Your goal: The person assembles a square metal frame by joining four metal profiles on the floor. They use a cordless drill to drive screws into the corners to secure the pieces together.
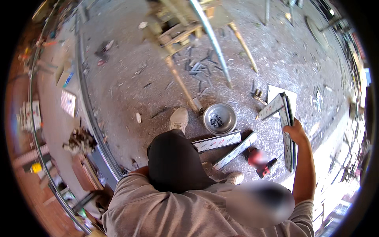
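My right hand (pixel 294 131) is closed around the side of a long, dark-edged profile (pixel 289 152) with white printed film on its face. At the far end of that profile, a shorter filmed profile (pixel 271 108) meets it at an angle. My left hand is hidden; only a bit of that arm shows beside my dark-clad knee (pixel 175 162). Two more filmed profiles, one longer flat piece (pixel 220 141) and one slanted piece (pixel 235 150), lie in front of me. Right of them rests a red power drill (pixel 265 170), partly blurred.
A steel bowl (pixel 231 122) with small dark pieces stands ahead. Beyond it are a wooden-legged stand (pixel 181 81), a blue-grey pole (pixel 213 43) and scattered metal offcuts (pixel 197 67). A white board (pixel 292 96) lies under the raised profile. A metal rail (pixel 81 79) runs along the left.
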`<state>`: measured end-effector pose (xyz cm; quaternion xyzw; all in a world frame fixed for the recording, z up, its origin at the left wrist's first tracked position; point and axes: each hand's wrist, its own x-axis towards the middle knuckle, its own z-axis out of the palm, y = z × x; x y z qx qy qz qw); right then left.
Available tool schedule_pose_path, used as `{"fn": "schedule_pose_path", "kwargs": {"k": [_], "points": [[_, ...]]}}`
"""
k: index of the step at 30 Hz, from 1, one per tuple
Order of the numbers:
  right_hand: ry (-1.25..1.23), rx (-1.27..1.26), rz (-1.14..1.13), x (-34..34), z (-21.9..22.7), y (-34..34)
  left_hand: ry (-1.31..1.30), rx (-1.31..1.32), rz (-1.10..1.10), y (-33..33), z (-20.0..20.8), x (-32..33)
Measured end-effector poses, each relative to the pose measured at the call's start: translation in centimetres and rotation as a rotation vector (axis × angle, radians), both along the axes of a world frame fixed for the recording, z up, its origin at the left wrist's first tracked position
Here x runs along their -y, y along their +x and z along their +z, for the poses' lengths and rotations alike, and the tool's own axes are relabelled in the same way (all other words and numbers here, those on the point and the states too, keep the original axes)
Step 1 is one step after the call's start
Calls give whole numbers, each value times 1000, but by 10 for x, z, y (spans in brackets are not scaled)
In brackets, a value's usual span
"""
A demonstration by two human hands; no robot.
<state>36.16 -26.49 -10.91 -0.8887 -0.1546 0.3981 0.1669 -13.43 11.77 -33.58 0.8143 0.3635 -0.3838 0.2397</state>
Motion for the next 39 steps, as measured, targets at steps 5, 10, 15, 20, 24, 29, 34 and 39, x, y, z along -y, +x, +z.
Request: {"fn": "schedule_pose_path", "kwargs": {"k": [5,10,15,20,24,29,34,39], "points": [[-3,48,-36,26,-19,-6,-98,-105,-190,-1,-18,-9],[86,25,-125,26,5,-45,-189,-199,-328,-16,-21,-31],[130,62,-194,36,23,-95,-258,-235,-360,-26,18,-60],[452,106,-358,82,66,-137,-280,46,-191,39,121,-99],[731,-13,-410,93,137,-187,-379,643,-82,123,249,-86],[1109,-166,-289,94,163,-255,-257,1298,-690,169,430,81],[1190,-196,-259,94,160,-314,-292,1319,-862,170,440,173],[1025,-358,-178,89,151,-338,-339,1465,-891,149,417,183]]}}
